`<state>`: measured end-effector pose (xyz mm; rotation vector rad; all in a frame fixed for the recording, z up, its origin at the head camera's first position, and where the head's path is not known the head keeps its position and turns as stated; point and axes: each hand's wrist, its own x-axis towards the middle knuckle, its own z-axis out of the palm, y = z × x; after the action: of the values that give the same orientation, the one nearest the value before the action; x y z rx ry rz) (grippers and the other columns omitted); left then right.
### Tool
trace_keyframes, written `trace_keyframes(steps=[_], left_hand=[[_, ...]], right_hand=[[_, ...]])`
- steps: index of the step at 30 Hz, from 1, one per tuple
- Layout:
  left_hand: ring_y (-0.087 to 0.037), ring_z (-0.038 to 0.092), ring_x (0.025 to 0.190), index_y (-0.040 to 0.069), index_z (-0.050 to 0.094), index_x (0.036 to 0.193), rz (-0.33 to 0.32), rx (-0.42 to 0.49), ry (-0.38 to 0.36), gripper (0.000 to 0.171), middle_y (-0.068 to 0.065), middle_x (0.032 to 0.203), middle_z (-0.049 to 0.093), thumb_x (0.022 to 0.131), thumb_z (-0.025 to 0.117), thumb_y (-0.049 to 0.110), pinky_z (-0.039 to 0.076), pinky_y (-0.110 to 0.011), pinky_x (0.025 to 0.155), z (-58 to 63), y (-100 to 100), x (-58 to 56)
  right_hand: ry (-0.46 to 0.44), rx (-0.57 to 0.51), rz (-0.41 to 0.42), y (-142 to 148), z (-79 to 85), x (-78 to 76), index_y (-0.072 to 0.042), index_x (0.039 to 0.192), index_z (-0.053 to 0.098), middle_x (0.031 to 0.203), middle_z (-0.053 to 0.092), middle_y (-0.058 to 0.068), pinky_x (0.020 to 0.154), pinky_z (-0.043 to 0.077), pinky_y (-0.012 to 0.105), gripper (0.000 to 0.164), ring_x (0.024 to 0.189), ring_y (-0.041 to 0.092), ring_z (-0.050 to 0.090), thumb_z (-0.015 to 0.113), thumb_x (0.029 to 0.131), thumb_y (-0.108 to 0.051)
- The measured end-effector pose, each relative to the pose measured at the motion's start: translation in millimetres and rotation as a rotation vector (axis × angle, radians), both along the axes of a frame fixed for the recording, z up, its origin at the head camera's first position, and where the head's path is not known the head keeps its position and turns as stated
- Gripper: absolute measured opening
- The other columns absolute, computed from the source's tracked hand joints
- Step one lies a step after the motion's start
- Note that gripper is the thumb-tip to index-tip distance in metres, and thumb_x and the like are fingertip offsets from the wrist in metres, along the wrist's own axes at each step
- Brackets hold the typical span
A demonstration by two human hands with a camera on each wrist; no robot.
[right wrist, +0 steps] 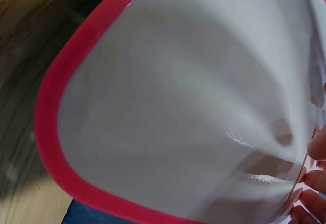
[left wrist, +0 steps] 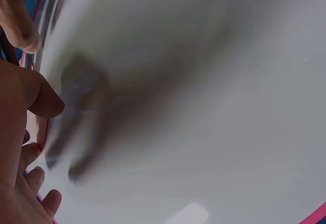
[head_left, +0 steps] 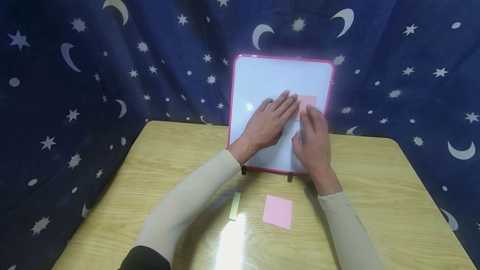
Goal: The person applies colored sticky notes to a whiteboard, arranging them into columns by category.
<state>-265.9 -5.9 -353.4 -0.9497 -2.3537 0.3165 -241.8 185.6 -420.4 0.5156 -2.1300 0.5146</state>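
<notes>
A pink square sticky note [head_left: 308, 101] lies flat on a whiteboard [head_left: 255, 78] with a pink frame, right of its middle. My left hand [head_left: 267, 123] rests its straight fingers over the note's left part, the thumb spread apart from them. Fingertips of my right hand [head_left: 314, 141] touch the note's lower right part, fingers slightly bent. At the right edge of the right wrist view, fingertips [right wrist: 317, 180] meet the note's edge. The left wrist view has the left thumb [left wrist: 46, 99] in front of the glossy board. The part of the note under the left fingers is hidden.
On the wooden table [head_left: 180, 153] in front of the board lie another pink sticky note [head_left: 277, 211] and a narrow yellow-green strip [head_left: 234, 206]. Black stand feet [head_left: 290, 177] hold up the board. A dark blue curtain [head_left: 168, 53] with moons and stars hangs behind.
</notes>
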Motion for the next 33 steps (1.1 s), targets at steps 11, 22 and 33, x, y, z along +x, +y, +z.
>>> trace_keyframes(steps=[11,22,33], left_hand=[[-0.021,0.017,0.163,0.014,0.027,0.169,0.011,0.021,-0.017,0.07,-0.001,0.175,0.025,0.105,0.05,0.029,0.036,-0.043,0.12,0.0,-4.9,1.1],[-0.021,0.017,0.163,0.014,0.028,0.169,0.012,0.042,-0.014,0.071,-0.002,0.175,0.026,0.103,0.051,0.028,0.035,-0.044,0.12,-1.3,-6.0,0.5],[-0.022,0.016,0.164,0.015,0.028,0.169,0.023,0.04,-0.017,0.072,-0.002,0.176,0.024,0.103,0.053,0.03,0.035,-0.044,0.121,-2.2,-6.1,2.1]], right_hand=[[-0.016,0.013,-0.004,1.1,0.9,1.6,0.006,0.145,0.057,0.158,0.045,0.024,0.128,0.026,0.046,0.058,0.149,0.04,0.041,0.064,0.088,-0.006],[-0.018,0.016,-0.012,1.4,1.7,2.6,0.006,0.145,0.057,0.158,0.045,0.024,0.128,0.026,0.045,0.058,0.149,0.04,0.041,0.063,0.088,-0.006],[-0.042,0.031,-0.023,1.7,2.5,3.9,0.005,0.147,0.055,0.159,0.044,0.023,0.129,0.026,0.045,0.059,0.15,0.039,0.04,0.064,0.089,-0.007]])
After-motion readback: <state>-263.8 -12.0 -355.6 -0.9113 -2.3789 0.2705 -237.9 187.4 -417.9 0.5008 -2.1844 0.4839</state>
